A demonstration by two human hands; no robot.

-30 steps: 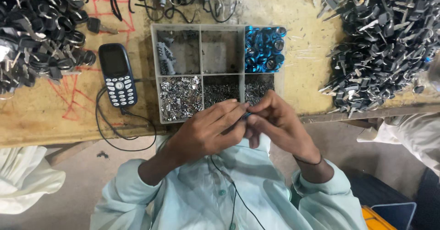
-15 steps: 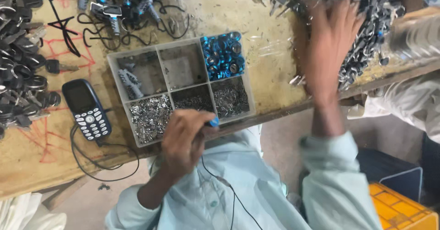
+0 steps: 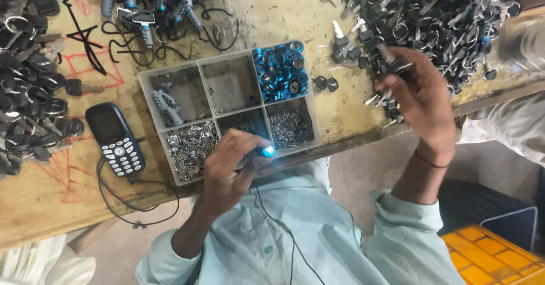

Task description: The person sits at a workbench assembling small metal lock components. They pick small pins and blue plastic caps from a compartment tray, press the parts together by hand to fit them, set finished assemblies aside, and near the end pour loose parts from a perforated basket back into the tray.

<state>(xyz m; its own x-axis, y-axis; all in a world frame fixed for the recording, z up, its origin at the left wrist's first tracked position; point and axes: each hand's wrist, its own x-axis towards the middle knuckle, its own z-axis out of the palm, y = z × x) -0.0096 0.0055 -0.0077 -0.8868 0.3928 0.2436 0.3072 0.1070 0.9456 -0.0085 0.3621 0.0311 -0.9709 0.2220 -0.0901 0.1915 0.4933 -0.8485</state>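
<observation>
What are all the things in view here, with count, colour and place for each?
tray: one, grey, six compartments, table centre
blue rings: many, top right compartment
metal bits: many, silver, bottom left compartment
phone: one, dark blue, left of tray
cable: one, black, below phone
keys: big pile, black and silver, top right; another pile at far left
table: one, wooden, red marks
crate: one, yellow, bottom right
left hand: holds a small blue part
right hand: holds keys at the pile's edge
</observation>
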